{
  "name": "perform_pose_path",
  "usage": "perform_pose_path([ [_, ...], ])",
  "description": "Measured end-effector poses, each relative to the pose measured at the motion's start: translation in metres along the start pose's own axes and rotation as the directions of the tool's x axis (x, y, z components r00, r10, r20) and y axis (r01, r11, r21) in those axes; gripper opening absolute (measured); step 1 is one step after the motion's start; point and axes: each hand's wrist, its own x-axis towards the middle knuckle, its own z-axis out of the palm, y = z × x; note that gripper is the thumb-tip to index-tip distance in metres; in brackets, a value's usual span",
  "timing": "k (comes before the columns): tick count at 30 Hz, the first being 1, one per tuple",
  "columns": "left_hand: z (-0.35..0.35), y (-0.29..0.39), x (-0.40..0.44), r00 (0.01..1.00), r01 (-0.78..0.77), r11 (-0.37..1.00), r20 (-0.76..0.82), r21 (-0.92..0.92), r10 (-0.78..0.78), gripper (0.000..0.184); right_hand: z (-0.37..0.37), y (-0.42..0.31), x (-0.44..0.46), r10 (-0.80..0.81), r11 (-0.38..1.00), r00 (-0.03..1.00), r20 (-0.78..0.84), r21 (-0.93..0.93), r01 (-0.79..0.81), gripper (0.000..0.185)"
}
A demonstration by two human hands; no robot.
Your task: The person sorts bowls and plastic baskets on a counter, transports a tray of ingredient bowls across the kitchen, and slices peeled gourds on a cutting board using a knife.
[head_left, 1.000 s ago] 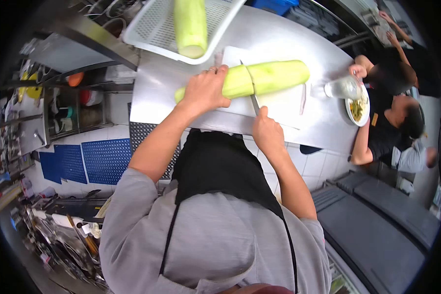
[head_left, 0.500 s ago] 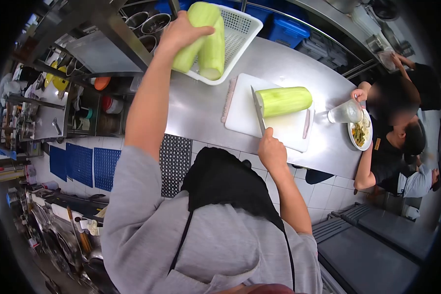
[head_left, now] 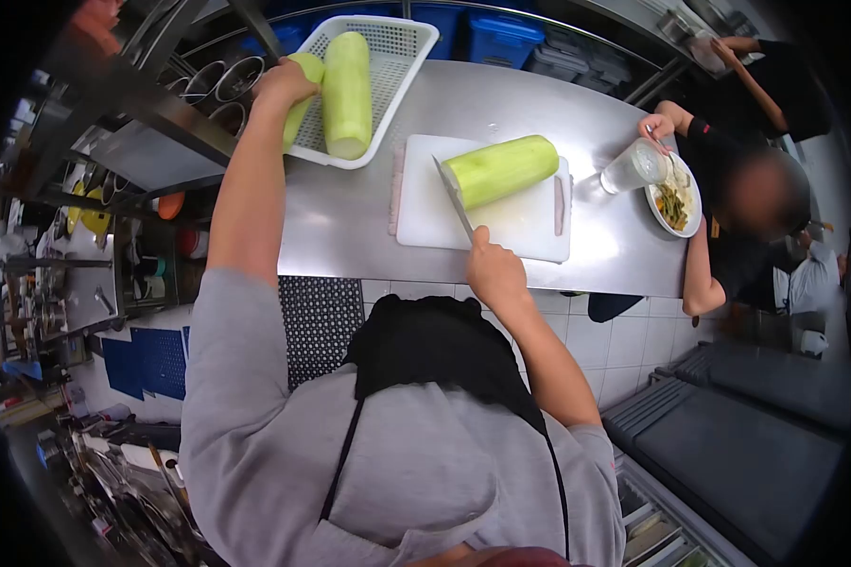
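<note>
My left hand [head_left: 288, 87] is closed on a peeled pale-green gourd [head_left: 309, 64] at the left side of a white plastic basket [head_left: 408, 59]; my hand and wrist partly cover it. A second peeled gourd [head_left: 347, 99] lies lengthwise in the basket, just right of that hand. My right hand [head_left: 498, 274] grips the handle of a kitchen knife [head_left: 452, 195] at the near edge of a white cutting board [head_left: 501, 236]. The blade points away from me, beside the left end of a third gourd [head_left: 503, 170] lying on the board.
The steel table [head_left: 331, 227] carries the board and basket. At its right end, a person [head_left: 704, 255] sits by a plate of food [head_left: 673, 210] and a clear cup [head_left: 629, 168]. Metal shelving [head_left: 161, 99] with round containers stands left of the basket. Blue bins [head_left: 501, 40] are behind.
My left hand has shifted the held gourd leftward, away from the one beside it in the basket. My right hand still holds the knife by the gourd on the board. The view has shifted.
</note>
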Motion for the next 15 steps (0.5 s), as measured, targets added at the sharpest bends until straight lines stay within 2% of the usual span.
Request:
perform_pose_path([
  [2,-0.004,0.003,-0.001,0.999,0.012,1.000,0.052,-0.017,-0.011,0.097,0.001,0.002,-0.002,-0.033,0.999,0.999,-0.018,-0.010,0.033,0.013],
  [5,0.005,0.014,-0.018,0.972,-0.010,0.997,-0.235,0.073,0.027,0.081,-0.005,0.001,-0.011,-0.089,0.996,0.994,-0.068,0.006,0.089,0.014],
  [8,0.005,0.029,-0.030,0.998,-0.057,0.994,-0.022,0.089,0.060,0.056,-0.022,-0.008,-0.035,-0.109,0.989,0.989,-0.097,0.087,0.117,0.013],
  [11,0.008,0.039,-0.039,0.988,-0.107,0.990,-0.102,0.087,0.116,0.044,-0.034,0.000,-0.054,-0.073,0.973,0.982,-0.173,0.206,0.108,0.016],
  [12,0.013,0.044,-0.049,0.921,-0.196,0.979,-0.332,0.050,0.202,0.040,-0.035,0.004,-0.060,-0.055,0.962,0.977,-0.207,0.250,0.107,0.017],
  [14,0.013,0.069,-0.064,0.823,-0.460,0.878,-0.432,-0.128,0.368,0.036,-0.034,0.017,-0.073,0.042,0.949,0.959,-0.280,0.312,0.049,0.019],
  [15,0.007,0.095,-0.097,0.853,-0.486,0.834,-0.349,-0.261,0.388,0.036,-0.033,0.024,-0.080,0.089,0.939,0.947,-0.308,0.343,0.024,0.019],
])
